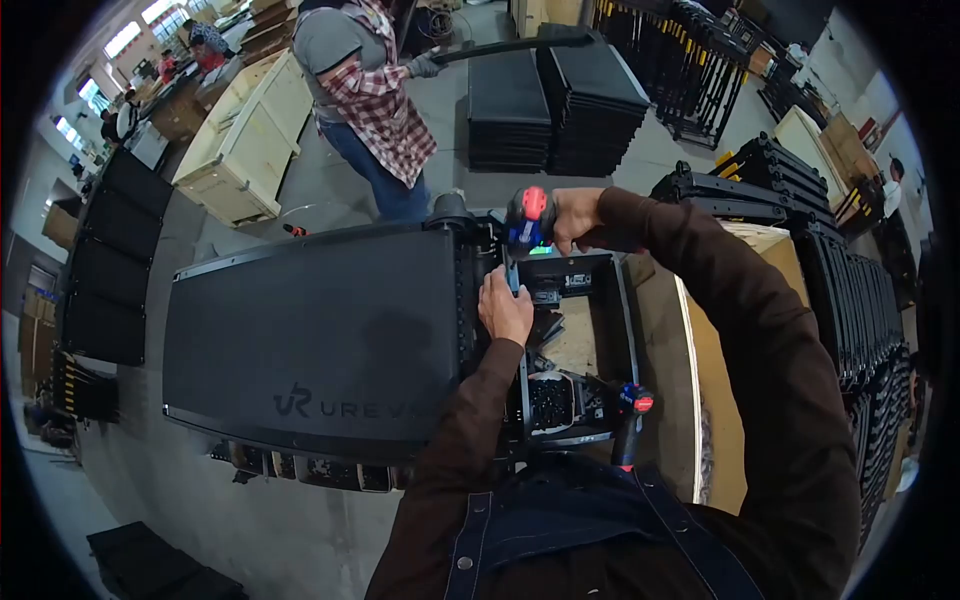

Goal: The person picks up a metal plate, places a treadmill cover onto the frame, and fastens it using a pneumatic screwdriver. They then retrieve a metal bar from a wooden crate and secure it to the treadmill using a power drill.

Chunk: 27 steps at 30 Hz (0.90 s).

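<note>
My right hand (577,218) is wrapped around a red, blue and black cordless screwdriver (530,215), its nose pointing down at the right end of a black deck. Close below the tool, my left hand (507,308) has its fingers drawn together at the deck's edge; what they pinch is hidden. The wide black deck (310,330) bears a UREVO-type logo and stretches to the left. Beside it a dark tray (630,330) holds small black parts and a pile of screws (552,402). A second cordless screwdriver (630,410) is at the tray's near right corner.
Across the deck a person (370,100) in a checked apron and gloves holds a long dark bar (515,46). Stacked black panels (508,105) stand behind. A plywood box (715,400) and stacked black frames (850,290) flank my right arm. A wooden crate (240,150) is at far left.
</note>
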Tool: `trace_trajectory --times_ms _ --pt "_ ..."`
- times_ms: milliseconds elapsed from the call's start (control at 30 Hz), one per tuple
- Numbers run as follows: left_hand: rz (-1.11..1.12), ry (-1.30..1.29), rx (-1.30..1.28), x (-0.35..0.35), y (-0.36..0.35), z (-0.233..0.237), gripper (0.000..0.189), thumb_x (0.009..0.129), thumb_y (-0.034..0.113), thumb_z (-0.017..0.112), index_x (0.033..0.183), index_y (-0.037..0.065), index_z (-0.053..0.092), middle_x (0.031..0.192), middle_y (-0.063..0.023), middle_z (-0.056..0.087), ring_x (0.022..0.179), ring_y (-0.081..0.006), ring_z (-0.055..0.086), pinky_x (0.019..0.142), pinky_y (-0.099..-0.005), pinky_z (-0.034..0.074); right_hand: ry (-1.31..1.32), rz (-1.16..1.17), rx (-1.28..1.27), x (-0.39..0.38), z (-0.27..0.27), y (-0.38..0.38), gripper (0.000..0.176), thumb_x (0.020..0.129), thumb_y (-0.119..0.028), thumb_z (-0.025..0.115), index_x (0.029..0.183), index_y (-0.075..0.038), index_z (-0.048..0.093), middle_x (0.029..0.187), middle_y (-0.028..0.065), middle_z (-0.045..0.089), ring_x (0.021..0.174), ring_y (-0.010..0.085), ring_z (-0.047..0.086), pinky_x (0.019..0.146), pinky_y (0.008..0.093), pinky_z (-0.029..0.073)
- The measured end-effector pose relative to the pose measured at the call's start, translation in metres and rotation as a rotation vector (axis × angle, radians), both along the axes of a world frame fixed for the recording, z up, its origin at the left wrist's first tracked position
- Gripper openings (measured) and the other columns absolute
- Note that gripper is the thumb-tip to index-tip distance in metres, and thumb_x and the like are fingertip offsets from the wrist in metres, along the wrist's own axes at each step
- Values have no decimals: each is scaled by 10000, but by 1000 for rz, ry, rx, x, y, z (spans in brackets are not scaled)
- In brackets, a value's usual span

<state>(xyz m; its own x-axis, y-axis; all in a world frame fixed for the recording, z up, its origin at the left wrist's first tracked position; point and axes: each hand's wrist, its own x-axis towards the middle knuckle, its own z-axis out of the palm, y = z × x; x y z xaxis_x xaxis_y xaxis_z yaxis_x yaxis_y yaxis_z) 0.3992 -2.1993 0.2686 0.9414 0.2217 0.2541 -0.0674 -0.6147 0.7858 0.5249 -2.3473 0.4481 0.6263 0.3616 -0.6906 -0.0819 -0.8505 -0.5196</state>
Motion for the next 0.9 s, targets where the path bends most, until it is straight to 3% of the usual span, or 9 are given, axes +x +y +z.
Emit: trace_trajectory --times_ms 67,100,200,300,367,467,700,900 --pt "-19 38 -28 1 -2 6 472 777 100 754 1211 17 589 1143 -186 626 1085 -398 598 926 -486 488 -72 36 -23 -7 6 11 224 654 62 752 860 -1 691 724 95 650 594 221 640 516 353 542" --pt "-13 24 -10 -2 -1 8 472 777 100 754 1211 17 589 1143 -186 626 1085 -398 598 926 -486 488 -11 -7 96 -8 -1 10 271 668 67 746 923 -8 689 795 100 670 667 242 662 551 371 563" --pt "76 75 -127 -5 -7 11 471 774 120 757 1212 24 611 1171 -204 651 1121 -400 614 964 -451 491 103 -62 140 0 -7 -4 364 682 56 751 1029 -14 665 896 96 682 732 246 674 608 378 593" --pt "57 -23 -39 -1 -10 0 463 773 110 756 1204 20 615 1162 -202 654 1110 -404 616 958 -455 491 3 6 255 0 7 -37 324 698 38 763 1006 10 665 891 100 690 737 237 682 612 370 595" --pt "74 20 -37 2 -13 3 458 769 100 756 1196 12 619 1164 -198 656 1108 -404 617 954 -457 490 -17 -42 251 -3 13 -62 299 705 24 773 979 30 655 892 107 694 714 212 689 584 337 591" --pt "65 7 11 0 -14 4 462 773 101 753 1206 16 615 1164 -190 656 1098 -404 619 949 -461 489 -43 -178 484 -21 12 -80 291 711 24 774 974 35 649 851 106 687 637 179 682 536 290 582" --pt "28 32 9 -1 -8 5 474 779 97 738 1221 7 593 1174 -201 643 1108 -413 608 946 -465 486 -47 -211 382 -52 -19 -59 168 719 15 771 825 8 641 683 52 644 577 137 649 517 264 519" --pt "16 -26 -34 1 -5 2 470 779 95 734 1218 11 590 1156 -205 645 1091 -417 611 932 -470 490 -46 -241 368 -45 -26 -58 176 725 22 764 849 11 641 722 63 663 566 146 649 512 273 533"
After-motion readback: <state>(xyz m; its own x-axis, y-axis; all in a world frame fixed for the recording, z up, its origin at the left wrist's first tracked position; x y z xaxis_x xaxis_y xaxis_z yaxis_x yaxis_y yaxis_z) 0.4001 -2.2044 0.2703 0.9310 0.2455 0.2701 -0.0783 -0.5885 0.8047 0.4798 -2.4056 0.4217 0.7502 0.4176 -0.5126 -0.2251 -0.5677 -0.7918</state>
